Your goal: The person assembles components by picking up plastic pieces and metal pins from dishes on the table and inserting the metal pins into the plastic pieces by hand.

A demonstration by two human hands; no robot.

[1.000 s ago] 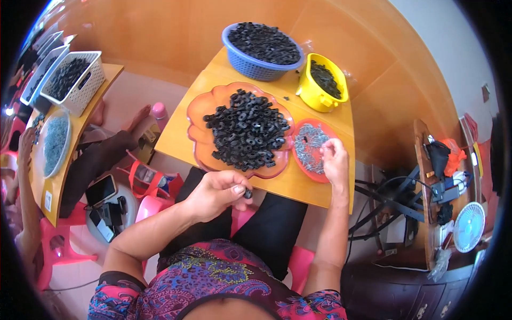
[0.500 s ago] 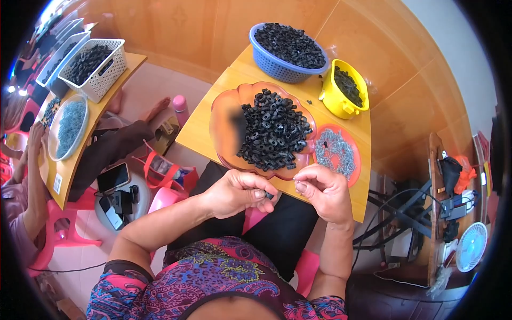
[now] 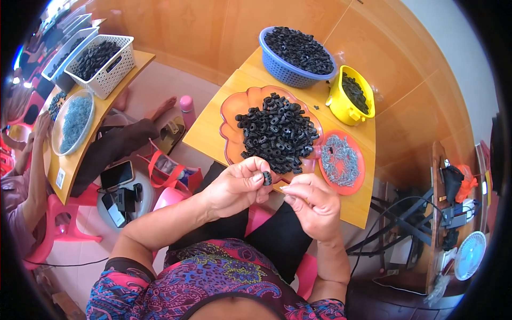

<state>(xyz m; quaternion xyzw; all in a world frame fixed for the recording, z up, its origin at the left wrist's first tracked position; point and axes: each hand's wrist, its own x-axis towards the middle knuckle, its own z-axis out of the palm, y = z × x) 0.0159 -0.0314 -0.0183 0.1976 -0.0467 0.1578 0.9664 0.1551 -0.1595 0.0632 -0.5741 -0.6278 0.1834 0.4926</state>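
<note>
Between the thumb and fingers of my left hand (image 3: 240, 184) is a small black plastic part (image 3: 267, 178), rounded and ridged. Close beside it, my right hand (image 3: 316, 205) is pinched at the fingertips; a tiny pale tip shows there, too small to name. Both hands are above the table's near edge. Just beyond them, an orange scalloped tray (image 3: 230, 114) bears a heap of similar black parts (image 3: 277, 130). To its right, a round red-orange plate (image 3: 360, 178) holds many small shiny metal pieces (image 3: 341, 160).
A blue basket (image 3: 288, 72) and a yellow tub (image 3: 336, 106), both with black parts, stand at the table's far side. At left, another person's arm (image 3: 37, 165) rests by a table with a white basket (image 3: 114, 72). A small fan (image 3: 470, 256) is at far right.
My left hand has risen slightly and turned, so the black part faces up more. My right hand has shifted left and down a little. The whole view has tilted slightly.
</note>
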